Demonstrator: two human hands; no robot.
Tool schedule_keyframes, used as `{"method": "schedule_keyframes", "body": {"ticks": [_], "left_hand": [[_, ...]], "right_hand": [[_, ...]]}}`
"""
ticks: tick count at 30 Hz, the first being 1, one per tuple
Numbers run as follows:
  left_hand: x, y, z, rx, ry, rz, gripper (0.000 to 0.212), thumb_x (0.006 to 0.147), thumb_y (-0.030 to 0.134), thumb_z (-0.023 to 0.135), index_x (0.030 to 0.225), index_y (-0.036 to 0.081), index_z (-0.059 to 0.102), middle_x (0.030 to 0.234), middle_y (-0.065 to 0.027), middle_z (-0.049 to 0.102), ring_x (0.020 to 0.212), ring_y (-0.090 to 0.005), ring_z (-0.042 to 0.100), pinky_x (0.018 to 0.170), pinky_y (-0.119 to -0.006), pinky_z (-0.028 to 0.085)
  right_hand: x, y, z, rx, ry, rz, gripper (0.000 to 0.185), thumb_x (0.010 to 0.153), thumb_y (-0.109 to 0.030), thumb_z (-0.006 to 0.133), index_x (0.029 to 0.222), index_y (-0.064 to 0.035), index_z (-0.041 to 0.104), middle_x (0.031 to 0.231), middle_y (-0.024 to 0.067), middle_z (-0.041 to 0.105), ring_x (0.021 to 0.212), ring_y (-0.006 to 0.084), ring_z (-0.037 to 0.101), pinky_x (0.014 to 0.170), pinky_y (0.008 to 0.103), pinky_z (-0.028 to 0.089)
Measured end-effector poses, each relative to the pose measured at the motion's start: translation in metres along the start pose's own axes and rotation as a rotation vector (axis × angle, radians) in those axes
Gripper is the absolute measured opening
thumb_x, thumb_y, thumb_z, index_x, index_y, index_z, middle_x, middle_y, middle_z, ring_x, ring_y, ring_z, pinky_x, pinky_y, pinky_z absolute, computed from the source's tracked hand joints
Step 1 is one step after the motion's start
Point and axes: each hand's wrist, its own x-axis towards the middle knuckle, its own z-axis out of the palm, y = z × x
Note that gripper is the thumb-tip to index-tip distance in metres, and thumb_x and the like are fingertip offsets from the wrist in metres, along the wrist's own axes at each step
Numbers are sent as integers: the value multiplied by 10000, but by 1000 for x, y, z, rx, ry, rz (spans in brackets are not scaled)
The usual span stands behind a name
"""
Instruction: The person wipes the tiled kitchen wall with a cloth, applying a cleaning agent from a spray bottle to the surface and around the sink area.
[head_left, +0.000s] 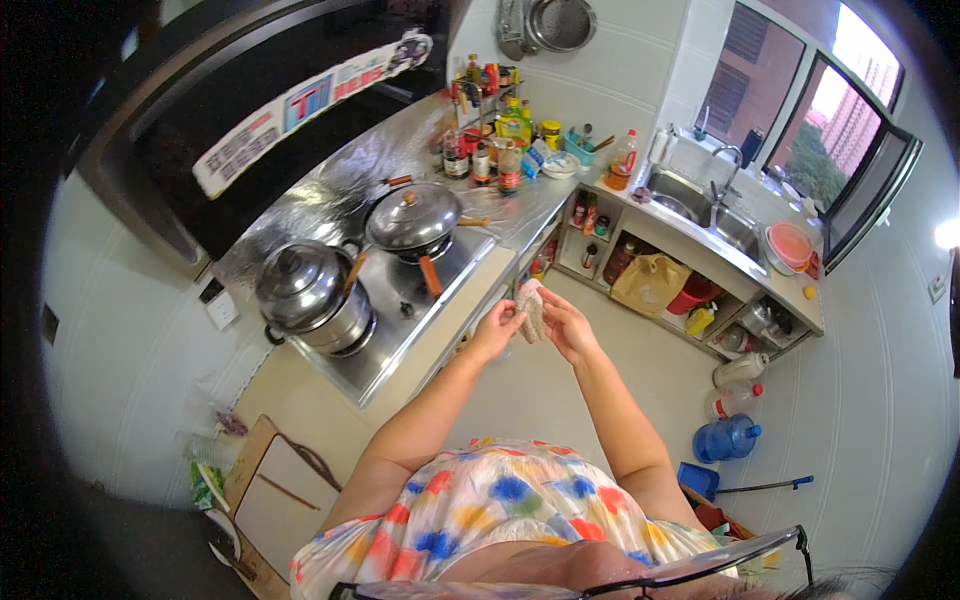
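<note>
A small beige cloth (532, 319) with a pinkish top hangs between my two hands, out in front of my body. My left hand (495, 330) pinches its left side with the fingertips, close to the counter's front edge. On the other side, my right hand (568, 328) grips the cloth's upper right edge. To the left is a gas stove (390, 300). It carries a lidded steel pot (307, 300) and a lidded wok (412, 217) with wooden handles.
Sauce bottles (480, 161) crowd the counter corner. A steel double sink (701, 202) sits beneath an open window (840, 135). Below it, shelves hold a yellow bag (651, 285). Water jugs (726, 439) and a blue dustpan (697, 480) line the right wall. A cutting board (281, 502) lies lower left.
</note>
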Motion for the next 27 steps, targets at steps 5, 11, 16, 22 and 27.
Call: {"method": "schedule_keyframes", "body": {"ticks": [5, 11, 16, 22, 27], "left_hand": [[81, -1, 37, 55, 15, 110, 138, 850, 161, 585, 877, 49, 509, 758, -1, 549, 699, -66, 507, 622, -208, 413], [188, 13, 90, -294, -128, 74, 137, 866, 175, 561, 910, 65, 493, 823, -7, 555, 775, -67, 510, 688, -214, 411], [299, 15, 124, -381, -262, 70, 137, 864, 168, 563, 941, 76, 498, 875, -3, 564, 828, -75, 516, 753, -221, 410], [424, -18, 139, -247, -193, 140, 110, 864, 126, 557, 944, 51, 550, 895, -9, 575, 845, -94, 528, 796, -230, 409], [494, -43, 127, -260, -165, 55, 117, 861, 113, 549, 949, 36, 558, 903, -30, 590, 841, -119, 543, 794, -252, 430]], "right_hand": [[36, -37, -55, -244, 145, -66, 434, 858, -105, 496, 1288, -127, 441, 1119, -16, 524, 946, 80, 498, 706, 202, 390], [97, -88, -103, -372, 251, -138, 471, 836, -222, 596, 1274, -116, 457, 1069, -15, 534, 965, 86, 465, 799, 229, 338], [163, -144, -147, -559, 366, -160, 365, 828, -269, 611, 1117, -61, 533, 921, -4, 569, 836, 74, 484, 694, 220, 356], [246, -210, -183, -331, 443, -107, 263, 858, -295, 558, 1004, -77, 557, 915, 17, 599, 792, 129, 569, 649, 258, 446], [322, -282, -253, -182, 758, -145, 284, 857, -329, 541, 965, -69, 578, 884, 47, 609, 773, 168, 592, 675, 311, 496]]}}
